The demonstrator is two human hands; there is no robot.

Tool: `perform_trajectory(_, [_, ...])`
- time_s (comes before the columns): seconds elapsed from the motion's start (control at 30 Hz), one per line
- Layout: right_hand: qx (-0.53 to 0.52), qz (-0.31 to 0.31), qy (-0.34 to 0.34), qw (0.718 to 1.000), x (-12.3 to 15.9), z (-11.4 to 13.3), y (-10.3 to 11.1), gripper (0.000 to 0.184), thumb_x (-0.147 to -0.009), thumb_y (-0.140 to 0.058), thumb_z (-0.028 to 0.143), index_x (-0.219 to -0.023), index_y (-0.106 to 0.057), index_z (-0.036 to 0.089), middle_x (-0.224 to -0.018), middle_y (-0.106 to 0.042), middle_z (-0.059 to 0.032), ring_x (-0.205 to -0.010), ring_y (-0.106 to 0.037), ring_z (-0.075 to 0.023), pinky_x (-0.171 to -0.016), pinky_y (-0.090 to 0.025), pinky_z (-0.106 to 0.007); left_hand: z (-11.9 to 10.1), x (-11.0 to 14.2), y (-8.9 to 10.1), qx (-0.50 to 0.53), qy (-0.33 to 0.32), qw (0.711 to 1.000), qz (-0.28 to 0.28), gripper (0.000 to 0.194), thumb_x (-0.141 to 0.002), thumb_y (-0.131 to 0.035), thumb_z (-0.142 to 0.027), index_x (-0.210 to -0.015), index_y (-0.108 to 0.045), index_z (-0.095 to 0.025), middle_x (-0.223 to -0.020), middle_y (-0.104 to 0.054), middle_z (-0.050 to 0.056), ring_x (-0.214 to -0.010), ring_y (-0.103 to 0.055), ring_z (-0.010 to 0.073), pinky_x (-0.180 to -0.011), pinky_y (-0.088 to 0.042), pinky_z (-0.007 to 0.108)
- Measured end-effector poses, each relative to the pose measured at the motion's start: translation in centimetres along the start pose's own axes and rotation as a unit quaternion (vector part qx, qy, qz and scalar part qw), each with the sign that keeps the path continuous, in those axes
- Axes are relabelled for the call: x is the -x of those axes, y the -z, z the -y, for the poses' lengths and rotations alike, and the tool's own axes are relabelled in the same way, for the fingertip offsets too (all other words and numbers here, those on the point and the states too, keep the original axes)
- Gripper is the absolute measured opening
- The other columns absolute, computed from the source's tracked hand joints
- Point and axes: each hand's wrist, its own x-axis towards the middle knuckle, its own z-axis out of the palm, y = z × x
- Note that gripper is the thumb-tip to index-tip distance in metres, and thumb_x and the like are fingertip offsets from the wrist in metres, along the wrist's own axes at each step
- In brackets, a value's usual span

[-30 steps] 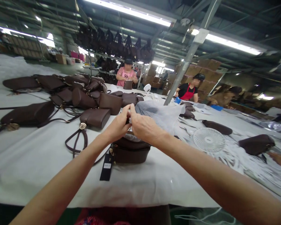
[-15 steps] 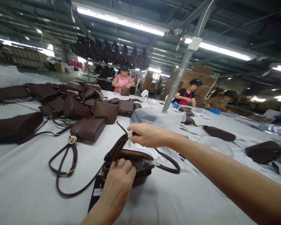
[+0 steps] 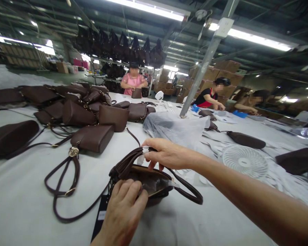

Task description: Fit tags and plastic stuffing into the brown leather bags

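A dark brown handbag (image 3: pixel 154 200) stands on the white table in front of me with its mouth open, showing a tan-edged grey lining. My left hand (image 3: pixel 127 201) is closed over its near rim, fingertips hidden inside the mouth. Above the bag, my right hand (image 3: pixel 164 153) pinches a folded brown strap (image 3: pixel 128 162) by a small white wrap, thumb and index finger together. A looped handle (image 3: pixel 188 191) sticks out at the right side. Beneath my left wrist lies a black tag (image 3: pixel 100 215) with a white label. A long thin strap (image 3: pixel 55 201) runs off leftward.
Brown bags (image 3: pixel 84 112) are heaped at the left, one with a round gold charm (image 3: pixel 73 151). Plastic sheeting (image 3: pixel 174 126) lies behind my right hand, near a metal post (image 3: pixel 207 58). A white fan (image 3: pixel 245 162) stands beyond my right forearm. Several co-workers (image 3: pixel 133 80) sit or stand around the table.
My right hand has shifted slightly right, and the strap now arches over the bag. The bag's mouth shows more lining. My left hand stays at the rim; the view has shifted slightly.
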Motion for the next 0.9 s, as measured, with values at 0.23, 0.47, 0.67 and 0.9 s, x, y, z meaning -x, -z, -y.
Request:
perform_trajectory(0.23, [-0.038,0.03,-0.021,0.999,0.4,0.4,-0.2,0.008,-0.087,-0.045,0.013,-0.086,-0.049,0.02,-0.065,-0.06,0.0016,-0.058,-0.062,-0.0144,-0.05,-0.049,-0.022,0.2,-0.7,0.5,-0.018,-0.017,0.996,0.088,0.026,-0.088,-0.04,-0.008,-0.076,-0.061,-0.018,-0.121,-0.066,0.013,-0.116,-0.056,0.0303,-0.102,-0.035,0.057])
perform_trajectory(0.47, [0.018,0.119,0.098,0.988,0.1,-1.5,-1.4,0.012,-0.087,-0.05,0.017,-0.098,-0.055,0.018,-0.093,-0.065,-0.0023,-0.09,-0.06,-0.0166,-0.082,-0.048,-0.028,0.2,-1.6,0.1,-0.046,0.018,0.98,0.193,0.025,-0.077,-0.05,-0.004,-0.097,-0.061,-0.014,-0.101,-0.069,0.016,-0.102,-0.063,0.0321,-0.087,-0.05,0.05])
perform_trajectory(0.67, [0.163,0.105,0.065,0.979,-1.1,-3.5,-2.5,0.028,-0.088,-0.046,0.018,-0.115,-0.055,0.017,-0.11,-0.064,-0.0089,-0.102,-0.057,-0.0217,-0.089,-0.042,-0.033,-0.1,-1.6,0.5,-0.028,-0.002,0.979,0.2,0.018,-0.085,-0.047,-0.003,-0.078,-0.057,-0.017,-0.085,-0.066,0.008,-0.084,-0.063,0.0232,-0.077,-0.053,0.037])
perform_trajectory(0.9, [0.249,0.065,0.051,0.965,-1.9,-2.8,-3.1,0.021,-0.088,-0.048,0.018,-0.107,-0.057,0.018,-0.096,-0.067,-0.0074,-0.086,-0.06,-0.0203,-0.074,-0.042,-0.028,-1.0,-2.0,0.8,-0.052,-0.011,0.975,0.214,0.011,-0.083,-0.063,-0.018,-0.073,-0.063,-0.015,-0.073,-0.065,0.008,-0.075,-0.061,0.0249,-0.07,-0.051,0.038])
